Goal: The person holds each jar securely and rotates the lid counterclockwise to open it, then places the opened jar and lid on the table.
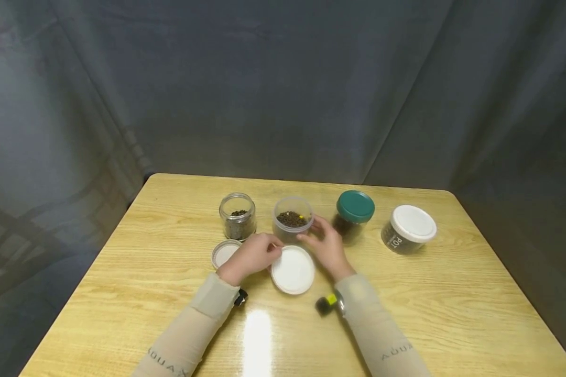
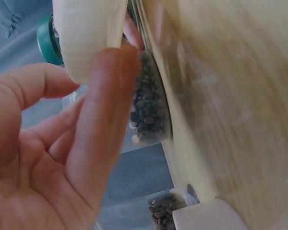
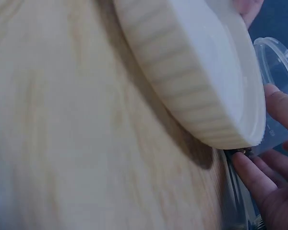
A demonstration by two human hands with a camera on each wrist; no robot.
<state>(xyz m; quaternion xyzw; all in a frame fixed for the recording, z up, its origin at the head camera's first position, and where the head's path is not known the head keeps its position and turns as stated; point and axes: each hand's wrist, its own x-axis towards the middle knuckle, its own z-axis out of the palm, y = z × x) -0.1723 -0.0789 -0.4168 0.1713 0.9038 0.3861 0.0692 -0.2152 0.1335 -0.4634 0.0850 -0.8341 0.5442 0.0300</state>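
Note:
My left hand [image 1: 257,254] pinches the edge of a white ribbed screw lid [image 1: 293,270]; the thumb and fingers on its rim [image 2: 89,43] show in the left wrist view. In the head view the lid is tilted, in front of a clear plastic jar [image 1: 285,230]. That jar stands uncovered and holds small dark pellets [image 1: 290,219] with a few yellow and white bits. My right hand [image 1: 329,248] grips the jar's right side, thumb at the front and fingers farther back. In the right wrist view the lid [image 3: 182,67] hides part of the jar [image 3: 278,57].
Left of the plastic jar stands an open glass jar [image 1: 239,228] of dark pellets, its lid [image 1: 225,253] lying in front. To the right are a green-lidded jar [image 1: 355,207] and a dark tub marked POT [image 1: 398,242] with a white lid. A grey curtain hangs behind the wooden table [image 1: 453,314].

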